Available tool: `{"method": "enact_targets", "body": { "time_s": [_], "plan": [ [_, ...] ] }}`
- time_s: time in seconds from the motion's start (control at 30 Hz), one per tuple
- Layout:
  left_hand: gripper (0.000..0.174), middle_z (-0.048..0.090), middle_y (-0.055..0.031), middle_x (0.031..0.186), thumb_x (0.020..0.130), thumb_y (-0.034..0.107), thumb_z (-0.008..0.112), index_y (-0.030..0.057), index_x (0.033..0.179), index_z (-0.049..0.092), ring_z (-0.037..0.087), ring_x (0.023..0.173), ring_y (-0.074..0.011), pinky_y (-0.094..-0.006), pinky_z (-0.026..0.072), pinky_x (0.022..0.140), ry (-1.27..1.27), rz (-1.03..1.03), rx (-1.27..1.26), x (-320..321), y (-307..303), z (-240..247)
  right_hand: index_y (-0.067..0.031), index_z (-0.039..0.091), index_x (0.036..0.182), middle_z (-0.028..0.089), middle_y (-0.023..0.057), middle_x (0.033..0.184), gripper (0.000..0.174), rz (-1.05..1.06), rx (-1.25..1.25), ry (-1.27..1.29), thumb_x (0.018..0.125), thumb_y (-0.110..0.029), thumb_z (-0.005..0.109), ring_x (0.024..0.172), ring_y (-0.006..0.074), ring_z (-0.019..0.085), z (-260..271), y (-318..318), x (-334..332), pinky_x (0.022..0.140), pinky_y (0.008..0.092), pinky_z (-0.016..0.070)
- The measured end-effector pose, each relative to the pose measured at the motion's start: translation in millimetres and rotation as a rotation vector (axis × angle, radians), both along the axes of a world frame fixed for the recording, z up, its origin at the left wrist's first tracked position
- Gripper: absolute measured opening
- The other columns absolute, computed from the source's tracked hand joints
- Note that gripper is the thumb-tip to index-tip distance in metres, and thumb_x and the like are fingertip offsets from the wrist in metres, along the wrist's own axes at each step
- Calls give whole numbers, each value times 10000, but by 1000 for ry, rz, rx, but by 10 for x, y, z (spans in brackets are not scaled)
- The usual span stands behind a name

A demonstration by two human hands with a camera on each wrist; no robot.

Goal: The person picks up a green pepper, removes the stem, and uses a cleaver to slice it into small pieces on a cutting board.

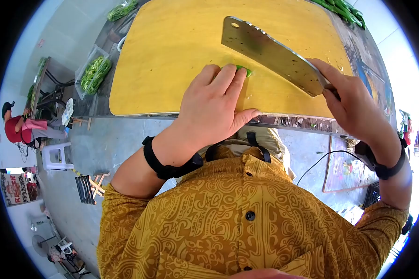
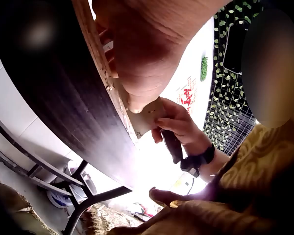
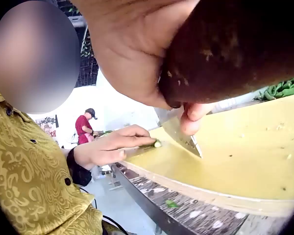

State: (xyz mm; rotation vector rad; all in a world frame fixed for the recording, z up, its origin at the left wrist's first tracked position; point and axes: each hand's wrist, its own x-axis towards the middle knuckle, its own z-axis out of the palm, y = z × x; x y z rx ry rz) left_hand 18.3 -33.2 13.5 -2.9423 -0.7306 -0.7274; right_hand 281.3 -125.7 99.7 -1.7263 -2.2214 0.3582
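Observation:
My left hand [image 1: 212,104] rests over a small green pepper [image 1: 248,72] on the yellow cutting board [image 1: 167,51]. Its fingers bend down onto the pepper, the thumb spreads apart toward the board's near edge, and most of the pepper is hidden under them. In the right wrist view a pale cut end of the pepper [image 3: 158,144] shows at the fingertips. My right hand [image 1: 354,100] grips the dark handle of a wide metal cleaver [image 1: 272,56]. The blade slants over the board to the right of the pepper, apart from it in the head view.
A plastic bag of cut green pieces [image 1: 95,74] sits left of the board. Long green peppers [image 1: 342,11] lie at the far right, and another green bundle [image 1: 122,10] at the far left. Small scraps dot the board. A person in red [image 1: 18,132] is in the background.

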Motion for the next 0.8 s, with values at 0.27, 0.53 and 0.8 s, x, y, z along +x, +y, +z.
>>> {"method": "enact_targets", "body": {
  "time_s": [0.27, 0.53, 0.8],
  "plan": [
    [814, 491, -167, 1172, 757, 566, 678, -79, 1236, 544, 499, 961, -343, -422, 462, 851, -16, -2, -6, 21, -40, -1, -63, 398, 1450, 663, 246, 888, 665, 23, -42, -40, 813, 115, 465, 661, 336, 649, 68, -91, -241, 653, 390, 512],
    [827, 485, -177, 1181, 762, 574, 669, -103, 1221, 543, 494, 961, -346, -415, 452, 867, -7, 39, -28, 76, -61, -8, -44, 411, 1436, 663, 242, 898, 642, 62, -29, -32, 817, 113, 477, 659, 345, 653, 56, -70, -271, 636, 398, 518],
    [797, 485, -178, 1193, 736, 549, 706, -95, 1184, 566, 497, 961, -352, -424, 460, 850, -49, 19, -11, 48, -20, -56, -58, 456, 1411, 639, 181, 786, 676, 170, 88, -199, 765, 124, 533, 592, 279, 621, -18, -104, -345, 547, 364, 515]
  ]
}}
